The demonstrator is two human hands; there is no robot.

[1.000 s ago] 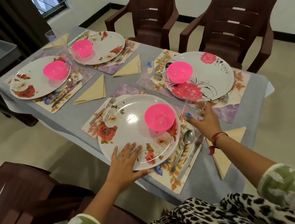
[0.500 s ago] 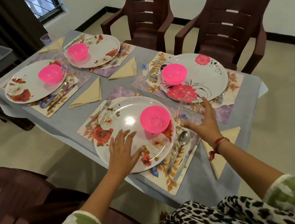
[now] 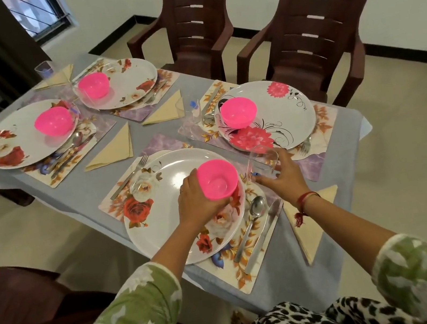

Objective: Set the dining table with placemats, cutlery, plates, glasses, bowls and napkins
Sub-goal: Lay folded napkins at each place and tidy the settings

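Observation:
My left hand grips the pink bowl and holds it tilted just above the nearest floral plate. My right hand holds a clear glass at the plate's far right corner, over the placemat. A spoon and a knife lie right of the plate, a fork lies to its left. A folded yellow napkin rests at the table's right edge, beside my right wrist.
The grey table carries three other settings, each a plate with a pink bowl, plus napkins and glasses. Two brown chairs stand behind it. A dark chair is at my left.
My left hand left the plate's near rim, reached forward and took hold of the pink bowl, tipping it up. My right hand has stayed at the glass.

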